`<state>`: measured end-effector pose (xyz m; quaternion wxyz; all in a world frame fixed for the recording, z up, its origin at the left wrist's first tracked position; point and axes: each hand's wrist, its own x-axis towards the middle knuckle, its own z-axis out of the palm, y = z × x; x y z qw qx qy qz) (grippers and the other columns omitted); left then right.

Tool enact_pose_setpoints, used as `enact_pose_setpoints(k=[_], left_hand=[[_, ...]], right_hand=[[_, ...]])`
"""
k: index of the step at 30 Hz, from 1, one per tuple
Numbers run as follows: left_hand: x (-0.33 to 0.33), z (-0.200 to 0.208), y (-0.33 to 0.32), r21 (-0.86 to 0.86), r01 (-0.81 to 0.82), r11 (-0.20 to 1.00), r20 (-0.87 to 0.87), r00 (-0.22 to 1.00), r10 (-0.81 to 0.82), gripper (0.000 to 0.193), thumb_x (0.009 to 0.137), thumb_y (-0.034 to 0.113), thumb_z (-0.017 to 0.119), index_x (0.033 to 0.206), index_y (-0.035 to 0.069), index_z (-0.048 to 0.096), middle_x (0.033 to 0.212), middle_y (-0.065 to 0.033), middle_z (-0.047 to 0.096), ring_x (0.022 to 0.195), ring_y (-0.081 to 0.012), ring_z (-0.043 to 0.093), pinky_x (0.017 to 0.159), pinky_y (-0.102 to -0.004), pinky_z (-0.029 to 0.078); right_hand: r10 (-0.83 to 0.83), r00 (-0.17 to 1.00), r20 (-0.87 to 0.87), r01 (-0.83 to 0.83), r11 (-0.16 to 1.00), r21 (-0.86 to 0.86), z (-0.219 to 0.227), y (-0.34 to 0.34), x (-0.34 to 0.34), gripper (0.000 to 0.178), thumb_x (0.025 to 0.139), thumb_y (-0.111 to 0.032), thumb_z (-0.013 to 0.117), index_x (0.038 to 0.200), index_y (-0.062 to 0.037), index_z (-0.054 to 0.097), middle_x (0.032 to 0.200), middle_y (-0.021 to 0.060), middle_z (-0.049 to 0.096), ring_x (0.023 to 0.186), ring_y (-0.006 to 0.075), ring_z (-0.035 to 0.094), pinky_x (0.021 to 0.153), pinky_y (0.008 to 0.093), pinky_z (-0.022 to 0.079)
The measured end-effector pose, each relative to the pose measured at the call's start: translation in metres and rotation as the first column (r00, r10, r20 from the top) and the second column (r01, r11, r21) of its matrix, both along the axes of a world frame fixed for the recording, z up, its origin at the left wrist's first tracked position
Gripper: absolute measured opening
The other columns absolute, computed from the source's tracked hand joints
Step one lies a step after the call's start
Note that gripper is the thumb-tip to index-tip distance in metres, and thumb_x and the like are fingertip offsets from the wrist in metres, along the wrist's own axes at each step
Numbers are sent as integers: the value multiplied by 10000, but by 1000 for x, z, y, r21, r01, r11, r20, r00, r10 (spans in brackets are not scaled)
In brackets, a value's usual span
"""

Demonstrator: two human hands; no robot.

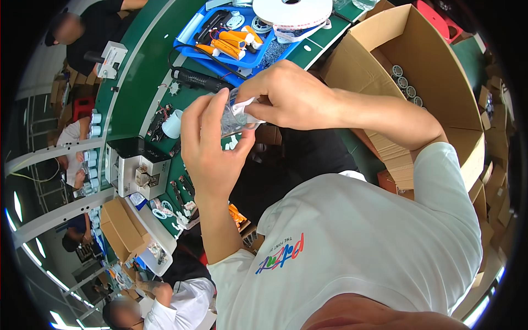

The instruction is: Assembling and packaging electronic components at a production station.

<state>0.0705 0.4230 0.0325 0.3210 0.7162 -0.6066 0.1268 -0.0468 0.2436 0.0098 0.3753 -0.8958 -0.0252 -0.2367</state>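
The surface is a green-topped workbench with a pale edge strip, bending along the left of the view. At its far end stands a blue tray containing orange-wrapped packs and black parts; a large white reel lies beside the packs. A black cylindrical tool rests just below the tray. Nearer the left, a white cup lies tilted beside small dark parts, and a boxy white-and-black machine stands on the surface. Below the machine, a cardboard carton sits at a white bin.

To the right, a large open cardboard box contains round, metallic-looking parts. Co-workers are seated or standing along the left side of the room, one in black and one in white among them.

Both hands meet in front of the torso. The left hand is raised, fingers upward and partly curled, with the thumb opposed; it grips a clear container from the side. The right forearm crosses inward from the right. The right hand is bent at the wrist, fingers closed in a pinch on a white sheet at the container's right end. Whether the sheet is tissue or cloth cannot be determined.
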Motion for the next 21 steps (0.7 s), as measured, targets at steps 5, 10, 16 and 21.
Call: enact_pose_setpoints(k=[5,10,16,21], left_hand=[[3,-3,-3,-73,17,997,95,995,-10,751,617,-55,867,1338,56,689,1240,-110,656,1026,-267,674,860,-367,599],[6,4,4,-13,21,1000,52,998,-20,767,607,-70,869,1342,60,694,1255,-111,650,1032,-257,674,866,-366,601],[11,2,14,25,146,989,-427,896,-122,752,606,-45,884,1326,70,702,1289,-114,637,1029,-262,673,878,-388,593],[9,-9,7,-32,110,993,-147,983,-114,702,648,1,899,1318,74,702,1282,-130,655,1030,-286,674,917,-413,576]], right_hand=[[75,997,-36,-42,829,558,2,19,-13,230,880,26,659,1070,-11,784,677,60,658,533,196,533,530,303,417],[632,774,40,-221,210,952,-7,-4,-18,277,903,12,648,1144,-29,777,654,43,646,521,149,498,538,275,390],[444,882,-158,-356,847,394,7,-4,-29,292,905,2,664,1178,-18,765,603,29,603,480,115,460,488,244,353],[568,804,-177,-277,620,734,12,0,-30,249,941,-19,675,1175,6,758,600,32,605,453,100,447,449,216,336]])
